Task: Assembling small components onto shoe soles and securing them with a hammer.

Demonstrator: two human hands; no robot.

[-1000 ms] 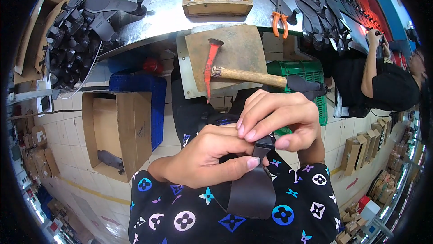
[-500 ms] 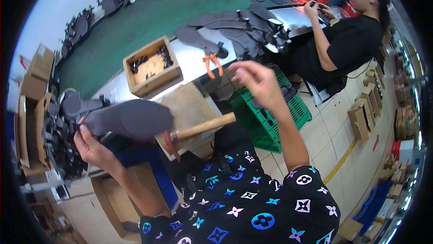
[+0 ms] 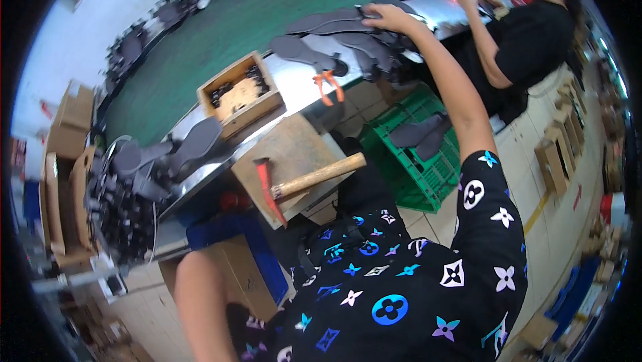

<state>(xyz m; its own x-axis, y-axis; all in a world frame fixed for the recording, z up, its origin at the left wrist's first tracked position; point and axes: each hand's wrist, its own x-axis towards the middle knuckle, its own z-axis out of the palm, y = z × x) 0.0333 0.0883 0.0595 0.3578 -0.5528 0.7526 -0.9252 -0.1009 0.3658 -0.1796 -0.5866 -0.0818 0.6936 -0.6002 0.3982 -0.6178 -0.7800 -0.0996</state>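
Note:
My right hand (image 3: 396, 20) reaches to the far side of a pile of dark grey sandal soles (image 3: 324, 24) with black straps. Its slightly blurred fingers are bent around the strap end of a sole there. Of my left arm only the bent part near the lower edge shows; the hand itself is out of sight. One grey sole (image 3: 200, 140) lies on the bench beside a heap of strapped soles (image 3: 120, 208) at the left. In front of me, a hammer (image 3: 314, 176) with a wooden handle and red head rests on a square board (image 3: 287, 148).
A wooden box (image 3: 234, 118) of small black parts and orange-handled pliers (image 3: 328, 86) are on the metal bench. Below stands a green crate (image 3: 421, 191) with soles. A co-worker (image 3: 535, 48) sits at the right. A cardboard box (image 3: 251, 275) and a green belt (image 3: 267, 34) flank my area.
The sole my left hand held now lies by the left heap, and that hand has dropped out of view. My right hand has moved away from me onto the pile.

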